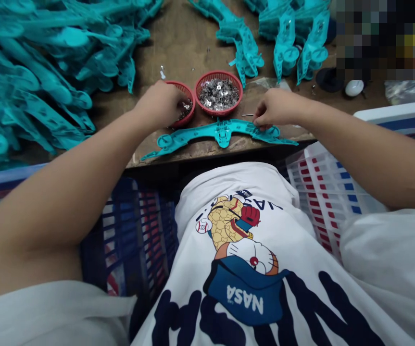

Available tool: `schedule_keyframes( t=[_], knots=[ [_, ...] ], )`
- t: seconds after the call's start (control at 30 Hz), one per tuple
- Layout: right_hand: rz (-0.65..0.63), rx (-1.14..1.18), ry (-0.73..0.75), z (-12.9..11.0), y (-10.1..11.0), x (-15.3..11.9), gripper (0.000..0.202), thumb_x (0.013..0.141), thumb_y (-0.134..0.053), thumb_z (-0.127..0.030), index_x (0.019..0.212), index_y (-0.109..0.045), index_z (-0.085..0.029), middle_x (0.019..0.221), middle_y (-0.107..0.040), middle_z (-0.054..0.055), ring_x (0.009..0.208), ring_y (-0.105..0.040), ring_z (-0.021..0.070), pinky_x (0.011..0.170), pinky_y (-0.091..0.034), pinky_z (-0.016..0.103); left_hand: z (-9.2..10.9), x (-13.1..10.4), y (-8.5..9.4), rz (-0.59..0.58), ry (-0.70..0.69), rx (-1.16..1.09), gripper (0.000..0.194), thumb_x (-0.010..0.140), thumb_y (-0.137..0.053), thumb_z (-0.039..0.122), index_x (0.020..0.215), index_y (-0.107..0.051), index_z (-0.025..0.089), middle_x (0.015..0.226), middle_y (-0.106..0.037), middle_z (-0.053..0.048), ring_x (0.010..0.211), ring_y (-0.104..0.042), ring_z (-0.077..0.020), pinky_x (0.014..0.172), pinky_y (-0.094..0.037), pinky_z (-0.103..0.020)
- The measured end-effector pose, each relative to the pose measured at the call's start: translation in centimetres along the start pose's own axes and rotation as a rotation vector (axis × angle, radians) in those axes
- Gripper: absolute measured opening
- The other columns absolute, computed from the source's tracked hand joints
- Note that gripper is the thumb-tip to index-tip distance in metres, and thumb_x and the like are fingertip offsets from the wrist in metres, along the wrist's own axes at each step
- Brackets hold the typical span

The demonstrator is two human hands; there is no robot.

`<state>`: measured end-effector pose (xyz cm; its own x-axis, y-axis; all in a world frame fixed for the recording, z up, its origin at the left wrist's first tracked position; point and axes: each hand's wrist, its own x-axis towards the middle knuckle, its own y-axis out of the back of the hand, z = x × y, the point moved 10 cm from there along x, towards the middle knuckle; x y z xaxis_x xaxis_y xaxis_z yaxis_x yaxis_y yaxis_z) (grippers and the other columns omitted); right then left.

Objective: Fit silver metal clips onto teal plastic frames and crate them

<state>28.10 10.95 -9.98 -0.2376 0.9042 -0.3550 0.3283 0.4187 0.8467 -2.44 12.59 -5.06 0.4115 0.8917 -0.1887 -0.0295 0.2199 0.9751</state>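
A long turquoise plastic part (223,133) lies across the table's near edge. Its right arm is touched by my right hand (277,108), whose thumb and fingers are pinched together; what they hold, if anything, is too small to make out. My left hand (162,103) reaches into the left red basket (189,91), which holds small metal pieces; its fingertips are partly hidden there, among the pieces. Beside it stands a second red basket (219,112), full of small silvery metal clips (219,94).
A large heap of turquoise parts (48,62) covers the table's left side. More turquoise parts (286,38) lie at the back right. A white round object (354,88) and a clear plastic bag (409,91) sit at right. Plastic crates (322,192) stand below the table edge.
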Motion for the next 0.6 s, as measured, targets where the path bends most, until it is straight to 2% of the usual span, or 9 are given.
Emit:
schedule_keyframes(
  t=[0.07, 0.13, 0.23, 0.3, 0.37, 0.43, 0.5, 0.6],
  knots=[
    [0.024, -0.07, 0.009, -0.7, 0.0, -0.2, 0.027, 0.102, -0.108, -0.038, 0.099, -0.094, -0.015, 0.098, -0.089, 0.014, 0.108, -0.09, 0.0376, 0.117, -0.073, 0.057, 0.9, -0.8, 1.2, 0.009, 0.049, -0.063, 0.046, 0.12, -0.064, 0.01, 0.161, -0.084, 0.005, 0.16, -0.089, -0.017, 0.14, -0.075, -0.0282, 0.141, -0.057, -0.048],
    [0.049, -0.077, 0.036, -1.0, -0.2, 0.0, 0.028, 0.102, -0.108, -0.039, 0.099, -0.094, -0.015, 0.098, -0.089, 0.013, 0.107, -0.089, 0.0362, 0.115, -0.072, 0.054, 1.5, -1.4, 2.1, 0.039, 0.061, -0.169, 0.045, 0.122, -0.066, 0.011, 0.163, -0.081, 0.002, 0.16, -0.09, -0.018, 0.139, -0.078, -0.0267, 0.141, -0.058, -0.045],
    [0.104, -0.059, 0.101, -1.1, -0.4, 0.3, 0.036, 0.098, -0.112, -0.049, 0.096, -0.094, -0.018, 0.091, -0.087, 0.012, 0.1, -0.088, 0.0366, 0.105, -0.072, 0.052, 1.4, -0.9, 2.2, 0.121, 0.013, -0.375, 0.039, 0.118, -0.073, 0.006, 0.155, -0.082, -0.003, 0.148, -0.094, -0.021, 0.131, -0.084, -0.0267, 0.135, -0.064, -0.046],
    [0.113, -0.099, 0.138, -1.4, -0.5, 0.1, 0.038, 0.101, -0.109, -0.055, 0.099, -0.095, -0.02, 0.093, -0.088, 0.012, 0.101, -0.088, 0.0376, 0.1, -0.071, 0.05, 0.1, 0.1, 1.6, 0.198, -0.009, -0.554, 0.033, 0.109, -0.084, 0.005, 0.141, -0.086, 0.0, 0.131, -0.097, -0.018, 0.12, -0.088, -0.0282, 0.124, -0.072, -0.049],
    [0.072, -0.171, 0.154, -1.9, -0.7, -0.4, 0.035, 0.104, -0.105, -0.056, 0.104, -0.098, -0.022, 0.099, -0.09, 0.012, 0.106, -0.088, 0.0379, 0.098, -0.069, 0.047, -1.4, 1.4, 0.6, 0.258, -0.017, -0.726, 0.027, 0.098, -0.1, 0.012, 0.123, -0.089, 0.01, 0.111, -0.096, -0.011, 0.106, -0.089, -0.0286, 0.113, -0.078, -0.053],
    [0.024, -0.217, 0.166, -2.9, -0.5, -1.3, 0.032, 0.105, -0.103, -0.054, 0.109, -0.1, -0.022, 0.101, -0.092, 0.013, 0.11, -0.088, 0.038, 0.097, -0.066, 0.045, -2.0, 2.3, -0.3, 0.284, -0.069, -0.846, 0.033, 0.091, -0.112, 0.028, 0.111, -0.087, 0.019, 0.099, -0.093, -0.006, 0.101, -0.089, -0.0298, 0.107, -0.08, -0.056],
    [0.047, -0.192, 0.196, -4.5, 0.5, -2.4, 0.033, 0.107, -0.1, -0.055, 0.114, -0.102, -0.023, 0.104, -0.093, 0.013, 0.112, -0.088, 0.0387, 0.098, -0.066, 0.045, -1.3, 2.3, -0.3, 0.319, -0.178, -0.909, 0.04, 0.092, -0.114, 0.045, 0.11, -0.085, 0.024, 0.098, -0.092, -0.004, 0.105, -0.091, -0.0321, 0.107, -0.082, -0.058],
    [0.221, 0.031, 0.293, -7.7, 3.3, -4.3, 0.04, 0.112, -0.093, -0.06, 0.129, -0.103, -0.025, 0.121, -0.096, 0.013, 0.119, -0.088, 0.0404, 0.107, -0.07, 0.05, 0.8, 0.7, 0.8, 0.433, -0.317, -0.905, 0.039, 0.099, -0.108, 0.054, 0.113, -0.084, 0.026, 0.104, -0.093, -0.006, 0.111, -0.095, -0.0352, 0.106, -0.083, -0.057]
  ],
)
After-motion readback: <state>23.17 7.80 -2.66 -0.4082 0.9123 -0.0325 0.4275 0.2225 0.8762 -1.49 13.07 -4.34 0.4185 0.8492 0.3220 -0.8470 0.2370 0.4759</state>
